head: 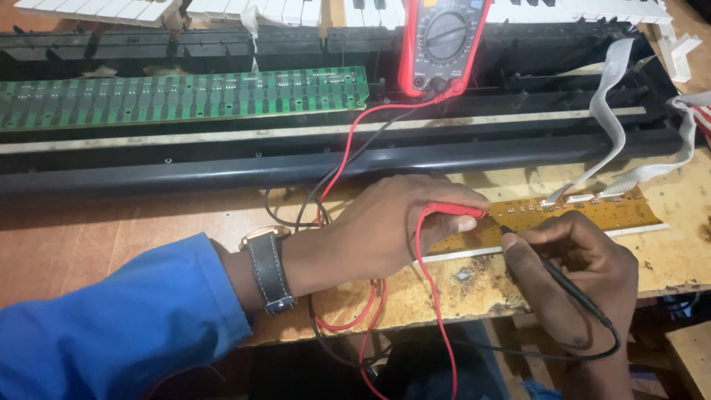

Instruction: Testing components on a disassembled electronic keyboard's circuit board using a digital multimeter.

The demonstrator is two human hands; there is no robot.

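Observation:
My left hand [392,226] grips a red test probe [453,211] and presses its tip onto a long yellow-brown circuit board [592,213] lying on the wooden bench. My right hand [581,278] pinches a black test probe [552,270] like a pen, its tip touching the same board just right of the red one. Red and black leads [348,159] run back to a red multimeter [442,44] standing on the opened keyboard. A blue sleeve and a black-strapped wristwatch [268,270] are on my left arm.
An opened black keyboard chassis [296,167] spans the bench behind the hands, with a long green circuit board [185,96] on its left. Grey ribbon cables [615,111] arc from the chassis to the yellow-brown board. White keys [281,9] line the top edge. The bench's worn front edge [444,311] is near.

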